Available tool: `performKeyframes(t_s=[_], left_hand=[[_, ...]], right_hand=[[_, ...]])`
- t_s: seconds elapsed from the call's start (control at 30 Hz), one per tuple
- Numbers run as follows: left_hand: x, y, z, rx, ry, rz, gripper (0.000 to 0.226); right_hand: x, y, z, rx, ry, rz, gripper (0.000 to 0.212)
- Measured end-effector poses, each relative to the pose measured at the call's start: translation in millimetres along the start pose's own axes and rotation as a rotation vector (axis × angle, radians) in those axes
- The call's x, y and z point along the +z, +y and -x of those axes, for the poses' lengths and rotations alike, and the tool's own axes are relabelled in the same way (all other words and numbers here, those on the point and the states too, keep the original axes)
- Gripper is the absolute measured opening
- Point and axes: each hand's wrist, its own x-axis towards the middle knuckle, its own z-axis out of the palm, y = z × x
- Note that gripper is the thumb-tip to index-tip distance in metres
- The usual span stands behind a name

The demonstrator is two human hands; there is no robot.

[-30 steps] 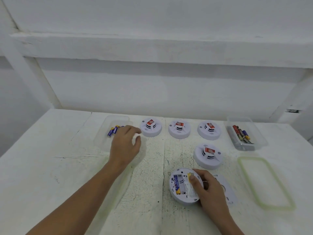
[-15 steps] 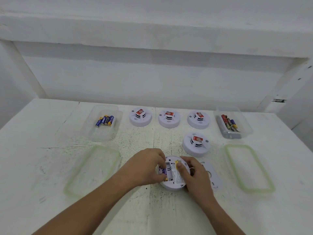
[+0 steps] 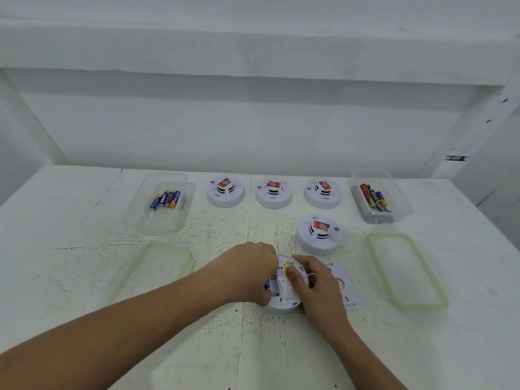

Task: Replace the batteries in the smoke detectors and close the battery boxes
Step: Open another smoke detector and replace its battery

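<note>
White bench [image 3: 84, 277], scuffed paint, wall along its far edge. Two clear lids with green rims lie flat: one left of centre [image 3: 157, 266], one toward the right edge [image 3: 405, 271]. Clear tub [image 3: 160, 204] near the far-left corner holds blue batteries [image 3: 166, 199]; second clear tub [image 3: 377, 197] near the far-right corner holds mixed red and dark batteries [image 3: 374, 197]. Three white smoke detectors in a row along the far edge between the tubs: [image 3: 225, 191], [image 3: 274, 193], [image 3: 323, 192]. A fourth detector [image 3: 319, 234] sits nearer, just right of centre. Open detector [image 3: 284, 288] lies face down toward the near middle, battery bay up, both hands on it. Its flat back plate [image 3: 343, 285] lies just right, partly under the right hand. Left hand [image 3: 244, 274] fingers curled tight at the bay's left side, a blue battery end [image 3: 266, 285] peeking out below them. Right hand [image 3: 318, 288] grips the detector's right rim, thumb pressing on the bay.
</note>
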Motion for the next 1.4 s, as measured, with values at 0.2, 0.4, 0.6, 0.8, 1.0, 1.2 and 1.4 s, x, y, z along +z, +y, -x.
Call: performKeyframes(t_s=[0.2,0.4,0.6,0.8,1.0,1.2,1.4], left_hand=[[-1,-2,-4,0.001,-0.037,0.023,0.027],[1,-2,-3,0.038,-0.030,0.029,0.028],[1,-5,-1,0.096,-0.022,-0.014,0.028],[4,-9,-1,0.144,-0.028,-0.064,0.027],[5,-14,-4,0.176,-0.021,-0.040,0.028],[8,-19,3,0.220,0.089,0.107,0.027],[21,-32,12,0.276,0.114,0.262,0.027]], right_hand=[[0,-2,1,-0.008,0.009,-0.010,0.012],[1,1,1,-0.012,0.012,-0.002,0.015],[0,-1,2,-0.037,0.017,0.009,0.009],[2,2,2,-0.045,0.019,0.008,0.027],[2,2,2,-0.046,0.025,0.020,0.031],[1,0,2,-0.039,0.026,0.024,0.030],[0,-2,2,-0.043,0.015,0.040,0.017]])
